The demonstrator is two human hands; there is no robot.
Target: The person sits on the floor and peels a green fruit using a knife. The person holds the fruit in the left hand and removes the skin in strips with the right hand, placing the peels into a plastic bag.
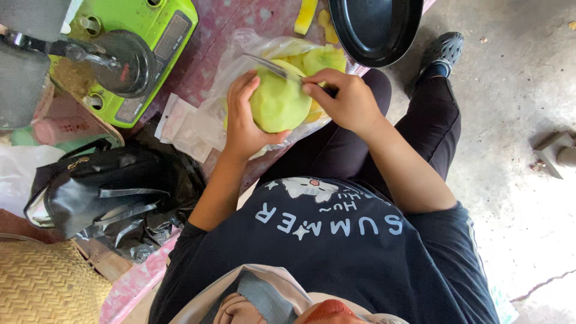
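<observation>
Left hand (243, 117) cupped around peeled green fruit (279, 103) above clear plastic bag (207, 114), fingers curled over its top, right hand (345, 99) bent at wrist, fingers pinched on knife (273, 66), blade laid across fruit

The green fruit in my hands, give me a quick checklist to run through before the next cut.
1. Left hand cups the peeled green fruit firmly: ok.
2. Right hand pinches the knife at its handle end: ok.
3. Blade lies across the fruit's top, touching it: ok.
4. Left fingers clear of the edge: not ok, they curl up beside the blade.
5. Clear plastic bag under the fruit to catch pieces: ok, cut pieces already lie on it.
6. Blade sharpness: cannot tell.
</observation>
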